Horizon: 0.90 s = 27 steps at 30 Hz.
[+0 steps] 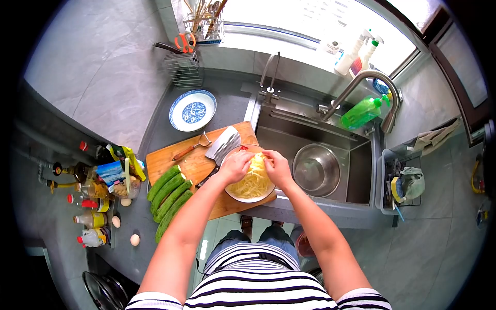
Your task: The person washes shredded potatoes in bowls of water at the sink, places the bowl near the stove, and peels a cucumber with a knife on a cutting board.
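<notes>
A white bowl [251,199] full of pale yellow shreds, which look like shredded potato [250,183], stands on the right part of the wooden cutting board [227,205]. My left hand [236,166] curls over the bowl's far left side, fingers in the shreds. From the right, my right hand [278,168] reaches in with bent fingers, and a clump of shreds sits between both hands. Fingertips are partly hidden. Left of the bowl lie a cleaver [223,146] with a black handle and a peeler [191,146] with a wooden handle.
Several green cucumber-like vegetables [173,200] lie on the board's left edge. A blue-and-white plate [192,110] sits behind it. To the right is the sink [356,170] with a steel basin [316,169] and faucet [356,82]. Bottles [94,219] and eggs [135,239] line the left counter.
</notes>
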Tool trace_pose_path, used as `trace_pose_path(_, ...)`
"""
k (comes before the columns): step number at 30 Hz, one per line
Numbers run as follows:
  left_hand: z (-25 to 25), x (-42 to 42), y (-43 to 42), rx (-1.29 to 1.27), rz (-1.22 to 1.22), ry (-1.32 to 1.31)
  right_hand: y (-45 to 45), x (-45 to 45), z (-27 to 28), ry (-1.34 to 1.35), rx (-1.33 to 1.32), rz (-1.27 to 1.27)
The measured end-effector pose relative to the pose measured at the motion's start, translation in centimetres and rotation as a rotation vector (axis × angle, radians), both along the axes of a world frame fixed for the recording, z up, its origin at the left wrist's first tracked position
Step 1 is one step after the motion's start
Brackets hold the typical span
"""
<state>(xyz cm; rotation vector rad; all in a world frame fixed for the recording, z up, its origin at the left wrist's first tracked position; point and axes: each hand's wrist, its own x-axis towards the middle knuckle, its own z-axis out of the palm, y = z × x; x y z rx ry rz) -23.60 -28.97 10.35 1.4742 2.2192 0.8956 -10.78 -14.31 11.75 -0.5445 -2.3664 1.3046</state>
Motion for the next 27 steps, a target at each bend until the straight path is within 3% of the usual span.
trace_pose_path(2,0.7,0.0,0.0,0.01,0.023,0.063,0.6,0.6,0.5,-0.046,-0.31,-0.1)
trace_pose_path(4,1.4,0.2,-0.2,0.178,0.12,-0.017,1.7,0.8,-1.3,0.104,-0.745,-0.157)
trace_pose_path(8,3.6,1.7,-0.8,0.346,0.254,-0.171,2.8,2.2,1.2,0.309,-1.638,-0.043)
trace_pose_path(9,4.0,2.1,-0.8,0.39,0.238,-0.127,2.7,2.3,1.8,0.324,-1.706,0.011)
trace_pose_path(12,4.6,3.5,-0.4,0.388,0.239,-0.364,1.8,2.6,3.6,0.374,-1.833,0.101)
trace_pose_path(13,4.4,3.4,-0.2,0.414,0.2,-0.264,1.4,2.5,4.3,0.373,-1.835,0.079)
trace_pose_path(16,5.2,4.1,-0.3,0.37,0.272,-0.362,1.1,2.4,2.8,0.162,-1.291,-0.139)
trace_pose_path(17,4.9,3.9,-0.5,0.385,0.261,-0.275,1.0,2.5,2.3,0.068,-1.03,-0.204)
trace_pose_path(19,3.6,3.0,-1.5,0.414,0.238,-0.099,1.6,3.8,1.1,-0.047,-0.861,-0.25)
trace_pose_path(20,3.0,2.6,-2.1,0.402,0.279,-0.226,2.1,4.6,0.1,-0.102,-0.775,-0.271)
trace_pose_path(23,1.9,2.6,-4.4,0.334,0.421,-0.565,3.1,6.6,-3.7,-0.023,-0.926,-0.358)
trace_pose_path(24,1.8,2.6,-4.9,0.332,0.424,-0.448,3.0,6.8,-3.6,0.013,-0.995,-0.38)
trace_pose_path(27,1.6,3.1,-6.0,0.312,0.445,-0.186,2.5,6.7,-3.2,-0.208,-0.713,-0.262)
